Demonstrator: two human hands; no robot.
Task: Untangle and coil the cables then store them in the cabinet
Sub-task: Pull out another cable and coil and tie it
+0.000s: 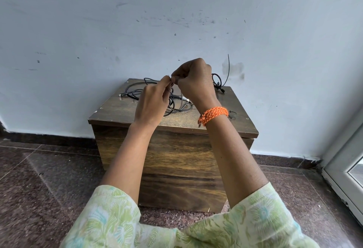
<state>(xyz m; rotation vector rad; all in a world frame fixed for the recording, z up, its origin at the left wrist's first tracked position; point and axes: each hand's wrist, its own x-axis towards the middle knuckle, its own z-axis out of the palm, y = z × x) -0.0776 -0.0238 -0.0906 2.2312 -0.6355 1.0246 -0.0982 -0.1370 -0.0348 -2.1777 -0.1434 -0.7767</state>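
Above the cabinet (172, 122) our two hands met, fingertips nearly touching. Our left hand (152, 101) had its fingers curled in and pinched together at the tips; our right hand (193, 83), with an orange band (213, 114) on its wrist, was closed in the same way, knuckles up. Something thin sat between the two pinches, most likely a strand of cable, though we could not tell for sure because the fingers covered it. Beneath our hands the black cables (137, 90) lay in a loose tangle on the cabinet's top, with a silver plug (121, 95) pointing left and another connector showing near the middle. A second small bundle (218, 83) rested at the far right corner of the top, one stiff end sticking up against the wall (176, 22). Our cabinet stood on the dark stone floor (49, 169), back to the wall, front closed. Green-patterned sleeves (110, 218) covered our upper arms.
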